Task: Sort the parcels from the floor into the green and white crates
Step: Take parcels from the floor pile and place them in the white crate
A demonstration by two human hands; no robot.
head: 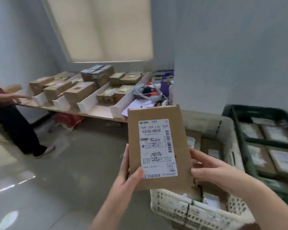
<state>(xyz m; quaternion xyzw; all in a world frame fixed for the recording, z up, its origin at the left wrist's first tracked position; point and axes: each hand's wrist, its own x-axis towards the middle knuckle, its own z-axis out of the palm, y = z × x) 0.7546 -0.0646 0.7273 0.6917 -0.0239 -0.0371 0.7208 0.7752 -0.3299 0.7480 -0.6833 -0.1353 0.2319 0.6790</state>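
Note:
I hold a flat brown cardboard parcel (158,146) upright in front of me, its white shipping label facing me. My left hand (128,173) grips its lower left edge, thumb on the front. My right hand (211,170) grips its lower right edge. The parcel hangs over the near left corner of the white crate (189,211), which holds several parcels. The green crate (249,146) stands to the right of the white one and holds several labelled boxes.
A long table (96,112) at the back carries several cardboard boxes between white dividers. Another person (8,113) stands at the left by the table, one arm reaching out. A red bag (68,118) lies under the table. Grey floor spreads to my left.

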